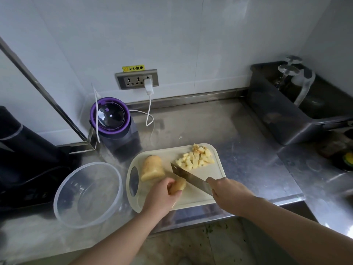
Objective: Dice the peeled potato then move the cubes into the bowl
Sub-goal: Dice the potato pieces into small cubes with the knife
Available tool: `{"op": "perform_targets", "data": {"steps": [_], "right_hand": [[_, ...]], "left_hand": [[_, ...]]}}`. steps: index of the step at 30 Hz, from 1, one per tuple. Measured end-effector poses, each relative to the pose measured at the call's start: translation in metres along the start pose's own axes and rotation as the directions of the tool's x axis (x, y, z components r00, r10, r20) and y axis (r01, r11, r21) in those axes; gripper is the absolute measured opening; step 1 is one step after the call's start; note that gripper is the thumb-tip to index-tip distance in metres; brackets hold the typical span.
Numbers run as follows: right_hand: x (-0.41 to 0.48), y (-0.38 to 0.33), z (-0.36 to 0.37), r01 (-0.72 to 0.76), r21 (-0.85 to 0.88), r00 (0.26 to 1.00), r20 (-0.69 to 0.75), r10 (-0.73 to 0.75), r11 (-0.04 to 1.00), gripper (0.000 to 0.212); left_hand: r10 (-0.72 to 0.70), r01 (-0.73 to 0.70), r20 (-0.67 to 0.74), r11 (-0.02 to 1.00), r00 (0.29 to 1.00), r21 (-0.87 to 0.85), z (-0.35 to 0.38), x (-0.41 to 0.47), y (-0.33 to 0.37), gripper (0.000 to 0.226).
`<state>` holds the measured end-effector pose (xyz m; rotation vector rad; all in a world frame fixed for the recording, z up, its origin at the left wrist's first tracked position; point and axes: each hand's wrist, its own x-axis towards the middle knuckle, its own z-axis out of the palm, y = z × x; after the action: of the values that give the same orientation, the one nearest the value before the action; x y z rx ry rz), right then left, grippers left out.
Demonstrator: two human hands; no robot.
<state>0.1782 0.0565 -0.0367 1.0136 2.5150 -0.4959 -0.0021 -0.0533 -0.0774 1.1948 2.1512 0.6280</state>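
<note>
A cream cutting board (202, 197) lies on the steel counter. On its left part rests a large peeled potato piece (152, 168). A pile of several potato cubes (196, 158) sits at the board's far right corner. My left hand (162, 196) grips a smaller potato piece (178, 186) near the board's front. My right hand (227, 194) holds the handle of a cleaver (191, 178), whose blade slants across the board just right of the held piece. A clear plastic bowl (63, 209) with nothing in it stands left of the board.
A purple-rimmed appliance (112, 119) stands behind the board, its white cable plugged into the wall socket (137, 79). A dark bin with glasses (290, 104) sits at the back right. Dark bags (24, 155) fill the left side. The counter's front edge runs just below the board.
</note>
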Motion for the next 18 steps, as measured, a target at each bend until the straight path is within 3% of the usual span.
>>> {"op": "perform_targets", "data": {"steps": [5, 11, 18], "right_hand": [[0.006, 0.004, 0.004, -0.024, -0.012, 1.0, -0.018, 0.024, 1.0, 0.048], [0.004, 0.009, -0.007, -0.063, 0.052, 0.997, -0.048, 0.065, 0.997, 0.032], [-0.013, -0.004, -0.03, -0.089, 0.046, 0.989, -0.112, 0.094, 0.995, 0.036]], "left_hand": [[-0.007, 0.007, 0.004, 1.0, 1.0, -0.011, 0.004, 0.003, 0.001, 0.041], [0.011, -0.012, 0.018, 1.0, 1.0, 0.02, 0.002, 0.013, 0.007, 0.042], [-0.051, 0.051, 0.002, 0.998, 0.999, -0.028, 0.002, 0.02, 0.011, 0.042]]}}
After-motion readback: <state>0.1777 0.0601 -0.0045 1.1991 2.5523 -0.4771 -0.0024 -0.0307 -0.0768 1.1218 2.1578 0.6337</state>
